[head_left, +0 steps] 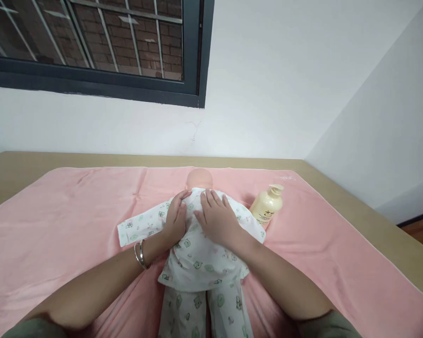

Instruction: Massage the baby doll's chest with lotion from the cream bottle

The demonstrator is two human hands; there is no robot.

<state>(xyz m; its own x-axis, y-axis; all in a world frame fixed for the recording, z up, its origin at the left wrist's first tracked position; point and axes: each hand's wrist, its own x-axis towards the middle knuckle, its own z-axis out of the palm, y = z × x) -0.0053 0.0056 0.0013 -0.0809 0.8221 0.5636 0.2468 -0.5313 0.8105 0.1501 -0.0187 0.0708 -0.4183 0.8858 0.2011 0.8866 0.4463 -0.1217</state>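
A baby doll (199, 179) lies face down, the back of its bald head pointing away from me. It wears a white top (200, 270) and matching trousers (190, 312), both printed with small green and pink figures. My left hand (176, 217) rests along the left side of the doll's upper back, fingers stretched towards its neck. On the right side of the upper back, my right hand (218, 216) lies flat with its fingers a little spread. Neither hand grips anything. The doll's left-side sleeve reaches out across the cloth; its face is hidden.
A cream pump bottle (268, 204) leans at the doll's right-side sleeve. Under everything spreads a pink cloth (74, 220) with creases, on a wooden-coloured table (261, 163). Behind stands a white wall (268, 94) with a dark-framed, barred window (193, 61).
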